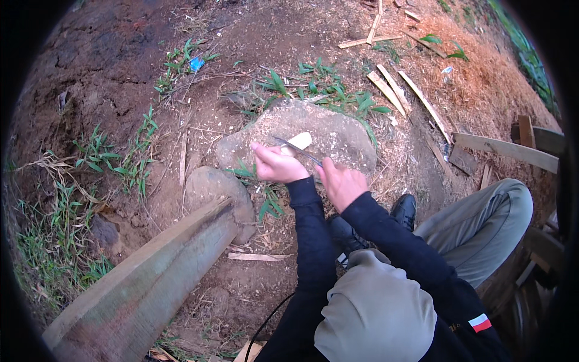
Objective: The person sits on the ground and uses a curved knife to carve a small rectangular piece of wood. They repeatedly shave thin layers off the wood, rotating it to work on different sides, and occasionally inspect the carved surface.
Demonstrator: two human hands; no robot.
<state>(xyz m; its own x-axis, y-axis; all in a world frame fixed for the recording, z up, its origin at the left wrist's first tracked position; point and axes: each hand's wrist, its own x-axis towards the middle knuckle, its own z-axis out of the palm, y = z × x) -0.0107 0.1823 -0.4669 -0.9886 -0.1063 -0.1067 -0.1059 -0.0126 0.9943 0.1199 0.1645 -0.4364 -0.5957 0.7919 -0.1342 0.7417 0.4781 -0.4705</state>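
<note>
My left hand [275, 164] is closed on a small pale piece of wood [301, 140] with a rounded end, held above a flat stone. My right hand [345, 183] grips a knife, its handle hidden in my fist. The knife's dark, narrow blade [309, 156] slants up and left across the near side of the wood, its tip close to my left fingers. Whether the edge touches the wood, I cannot tell.
Below my hands lies the broad flat stone [344, 136], dotted with pale chips. A thick wooden beam [151, 271] slants in from the lower left to a rounded rock [208, 181]. Wood strips [425, 104] and shavings [455, 66] cover the ground at right.
</note>
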